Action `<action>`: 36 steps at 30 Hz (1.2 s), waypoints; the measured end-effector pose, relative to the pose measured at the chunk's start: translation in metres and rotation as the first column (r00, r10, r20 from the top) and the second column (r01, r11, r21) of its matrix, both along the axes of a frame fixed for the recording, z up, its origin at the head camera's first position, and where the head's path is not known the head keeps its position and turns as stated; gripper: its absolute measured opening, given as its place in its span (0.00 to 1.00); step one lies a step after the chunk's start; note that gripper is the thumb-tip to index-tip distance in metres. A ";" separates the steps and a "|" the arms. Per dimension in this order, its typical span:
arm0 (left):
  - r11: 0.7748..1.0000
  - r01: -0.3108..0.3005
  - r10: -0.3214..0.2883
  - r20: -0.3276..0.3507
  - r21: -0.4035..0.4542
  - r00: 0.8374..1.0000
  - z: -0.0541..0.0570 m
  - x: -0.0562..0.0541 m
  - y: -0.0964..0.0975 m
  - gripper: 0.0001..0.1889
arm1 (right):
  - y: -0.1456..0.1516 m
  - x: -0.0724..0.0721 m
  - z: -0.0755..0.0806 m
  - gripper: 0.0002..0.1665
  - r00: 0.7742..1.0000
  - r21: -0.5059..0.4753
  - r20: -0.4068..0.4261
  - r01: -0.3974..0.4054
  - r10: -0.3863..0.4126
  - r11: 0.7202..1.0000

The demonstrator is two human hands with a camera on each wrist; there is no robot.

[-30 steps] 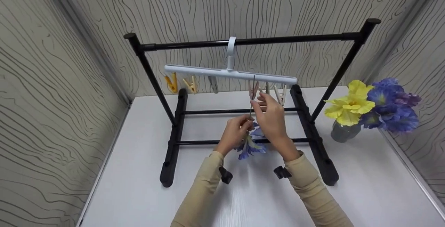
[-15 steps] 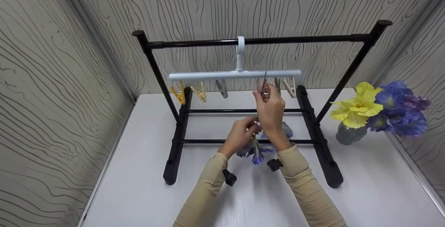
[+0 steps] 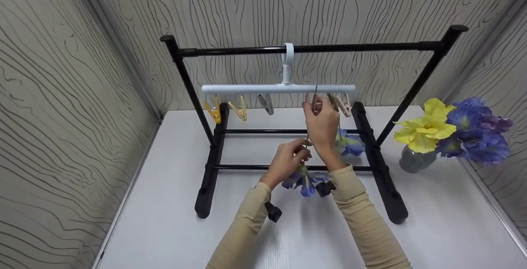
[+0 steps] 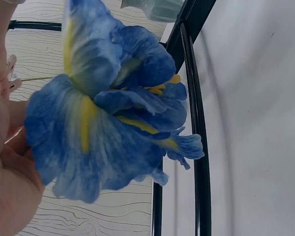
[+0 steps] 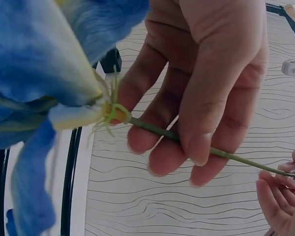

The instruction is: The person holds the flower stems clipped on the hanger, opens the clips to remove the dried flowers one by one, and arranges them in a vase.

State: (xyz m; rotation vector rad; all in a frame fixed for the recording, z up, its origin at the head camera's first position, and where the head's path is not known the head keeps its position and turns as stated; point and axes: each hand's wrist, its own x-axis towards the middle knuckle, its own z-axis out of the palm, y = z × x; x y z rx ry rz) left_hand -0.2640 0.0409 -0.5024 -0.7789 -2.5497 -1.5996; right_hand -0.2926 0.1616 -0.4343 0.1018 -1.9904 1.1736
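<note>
My left hand (image 3: 286, 160) pinches the thin green stem (image 5: 246, 161) of a blue artificial iris (image 4: 108, 98) just above its bloom. The bloom hangs head down below the fingers. Higher up, my right hand (image 3: 323, 122) grips a pinkish clothespin (image 3: 315, 101) under the right half of the white hanger (image 3: 247, 89). In the right wrist view the stem runs up to that clip, whose jaws are partly hidden by fingers. Behind the right wrist, a second blue iris (image 3: 350, 142) hangs upside down beneath the clips.
The hanger hooks over a black rack (image 3: 362, 47). Other clips hang from it: orange (image 3: 214, 113), pale yellow (image 3: 239, 110), grey (image 3: 266, 104) and pale pink (image 3: 344, 106). A grey vase (image 3: 416, 161) with yellow and blue flowers stands right of the rack.
My right hand has moved up from the stem onto the pinkish clip. The tilted hanger has swung level. My left hand keeps hold of the stem, and the second iris shows more.
</note>
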 end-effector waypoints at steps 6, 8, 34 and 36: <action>1.000 -0.014 0.014 0.006 0.006 1.000 0.000 0.003 -0.003 0.09 | -0.001 -0.004 0.002 0.09 0.998 0.113 -0.060 0.012 -0.006 0.994; 1.000 -0.012 0.012 0.006 0.007 1.000 -0.001 0.004 -0.004 0.10 | -0.001 -0.006 0.002 0.09 0.996 0.143 -0.085 0.025 -0.013 0.989; 0.864 -0.213 0.125 -0.216 -0.455 0.968 -0.016 0.046 -0.061 0.09 | 0.016 -0.006 -0.001 0.20 0.989 0.232 0.114 -0.120 0.096 0.965; 0.855 -0.237 0.126 -0.260 -0.461 0.957 -0.015 0.046 -0.062 0.08 | 0.018 -0.003 -0.002 0.21 0.974 0.297 0.180 -0.186 0.136 0.937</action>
